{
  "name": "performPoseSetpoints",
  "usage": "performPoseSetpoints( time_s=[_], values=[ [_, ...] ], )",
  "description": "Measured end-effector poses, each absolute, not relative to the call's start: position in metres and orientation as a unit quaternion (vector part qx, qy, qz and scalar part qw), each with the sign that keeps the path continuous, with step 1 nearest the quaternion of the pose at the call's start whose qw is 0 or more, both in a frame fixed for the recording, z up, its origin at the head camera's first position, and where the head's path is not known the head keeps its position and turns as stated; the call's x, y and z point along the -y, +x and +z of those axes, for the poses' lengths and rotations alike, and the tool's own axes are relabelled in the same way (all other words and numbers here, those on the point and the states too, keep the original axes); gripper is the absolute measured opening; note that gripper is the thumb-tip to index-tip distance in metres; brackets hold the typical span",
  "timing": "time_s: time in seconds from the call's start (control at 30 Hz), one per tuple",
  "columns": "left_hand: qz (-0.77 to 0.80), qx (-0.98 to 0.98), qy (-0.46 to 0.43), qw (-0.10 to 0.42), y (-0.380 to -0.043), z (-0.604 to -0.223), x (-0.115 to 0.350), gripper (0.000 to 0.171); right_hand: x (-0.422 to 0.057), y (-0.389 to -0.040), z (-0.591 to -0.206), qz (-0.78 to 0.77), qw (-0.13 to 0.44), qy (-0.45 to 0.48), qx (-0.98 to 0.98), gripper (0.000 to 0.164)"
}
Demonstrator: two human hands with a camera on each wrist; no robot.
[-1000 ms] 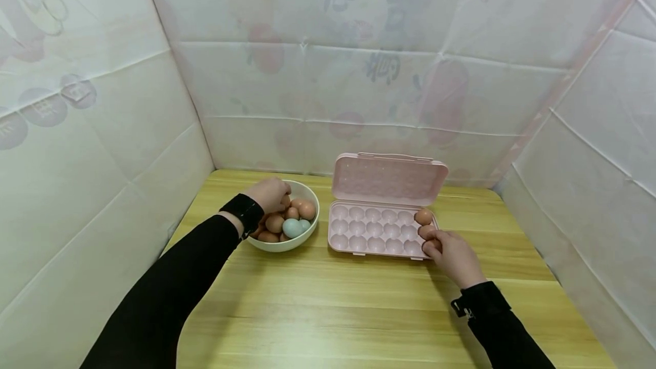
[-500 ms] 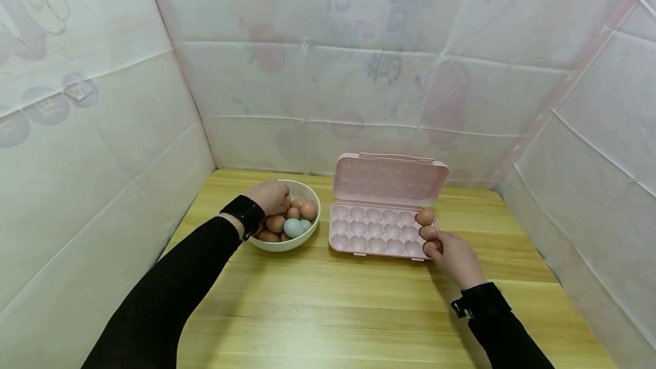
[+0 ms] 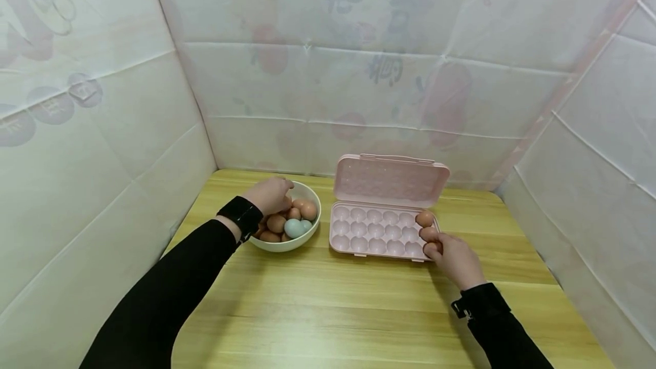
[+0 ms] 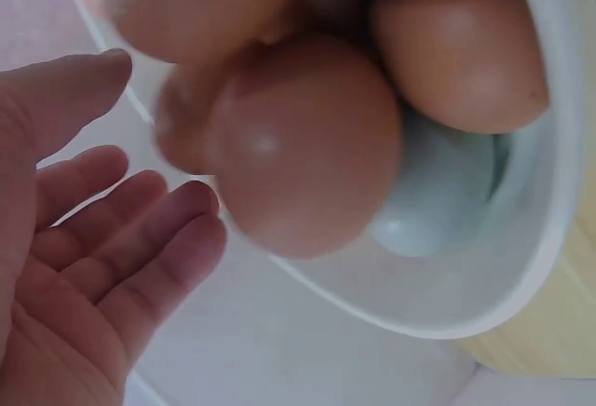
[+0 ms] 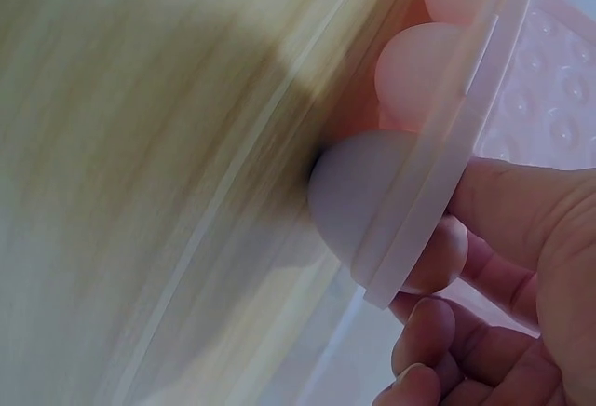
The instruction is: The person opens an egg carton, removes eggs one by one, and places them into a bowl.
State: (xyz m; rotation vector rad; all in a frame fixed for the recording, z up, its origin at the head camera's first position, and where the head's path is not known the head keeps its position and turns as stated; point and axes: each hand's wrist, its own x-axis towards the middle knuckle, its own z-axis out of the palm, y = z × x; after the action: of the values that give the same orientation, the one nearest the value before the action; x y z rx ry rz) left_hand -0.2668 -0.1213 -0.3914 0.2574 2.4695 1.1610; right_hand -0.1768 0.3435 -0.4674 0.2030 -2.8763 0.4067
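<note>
My left hand [image 3: 266, 195] is over the far left side of a white bowl [image 3: 279, 247] of brown and pale blue eggs. In the left wrist view its fingers [image 4: 154, 285] are spread and loosely bent beside a brown egg [image 4: 307, 145], holding nothing. My right hand [image 3: 458, 258] is at the near right corner of a pink egg carton [image 3: 384, 254] with its lid raised. Its thumb and fingers pinch a brown egg [image 5: 440, 255] seated in the corner cup. Two more brown eggs, the far one [image 3: 424, 218] and the middle one [image 3: 428, 234], sit behind it in the right column.
Bowl and carton stand apart on a wooden table [image 3: 307, 312], with a gap between them. The carton's lid [image 3: 392, 180] leans back near the rear white curtain [image 3: 328, 90]. Similar printed sheets enclose the left and right sides.
My left hand has shifted very slightly over the bowl and its fingers look a little more spread. My right hand stays at the corner egg. The head view has tilted slightly.
</note>
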Motion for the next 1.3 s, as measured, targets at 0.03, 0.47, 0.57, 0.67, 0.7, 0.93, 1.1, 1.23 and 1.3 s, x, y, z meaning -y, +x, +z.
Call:
performPoseSetpoints(
  time_s=[0.03,0.47,0.57,0.67,0.7,0.93,1.1,1.23,1.3],
  values=[
    [0.343,-0.916,0.138,0.154,-0.269,-0.392,0.120,0.048,-0.343,-0.177,-0.468,0.139,0.114,0.070,0.981,0.027],
    [0.091,-0.899,0.384,-0.190,-0.225,-0.385,0.106,0.012,-0.346,-0.180,-0.470,0.134,0.116,0.079,0.981,0.028],
    [0.108,-0.891,0.384,-0.218,-0.210,-0.387,0.104,0.017,-0.347,-0.179,-0.470,0.135,0.114,0.073,0.982,0.031],
    [0.123,-0.886,0.385,-0.225,-0.197,-0.391,0.103,0.021,-0.348,-0.180,-0.470,0.134,0.114,0.072,0.982,0.029],
    [0.127,-0.886,0.384,-0.226,-0.193,-0.393,0.103,0.024,-0.348,-0.180,-0.470,0.133,0.115,0.074,0.982,0.028],
    [0.172,-0.865,0.400,-0.250,-0.171,-0.409,0.099,0.031,-0.350,-0.180,-0.470,0.134,0.124,0.076,0.980,0.027],
    [0.202,-0.865,0.391,-0.240,-0.160,-0.424,0.095,0.032,-0.353,-0.179,-0.471,0.137,0.120,0.066,0.981,0.034],
    [0.250,-0.874,0.365,-0.201,-0.151,-0.433,0.092,0.032,-0.355,-0.178,-0.472,0.143,0.127,0.063,0.980,0.032],
    [0.275,-0.872,0.358,-0.189,-0.147,-0.438,0.090,0.031,-0.356,-0.178,-0.471,0.146,0.129,0.064,0.979,0.031]
  ],
)
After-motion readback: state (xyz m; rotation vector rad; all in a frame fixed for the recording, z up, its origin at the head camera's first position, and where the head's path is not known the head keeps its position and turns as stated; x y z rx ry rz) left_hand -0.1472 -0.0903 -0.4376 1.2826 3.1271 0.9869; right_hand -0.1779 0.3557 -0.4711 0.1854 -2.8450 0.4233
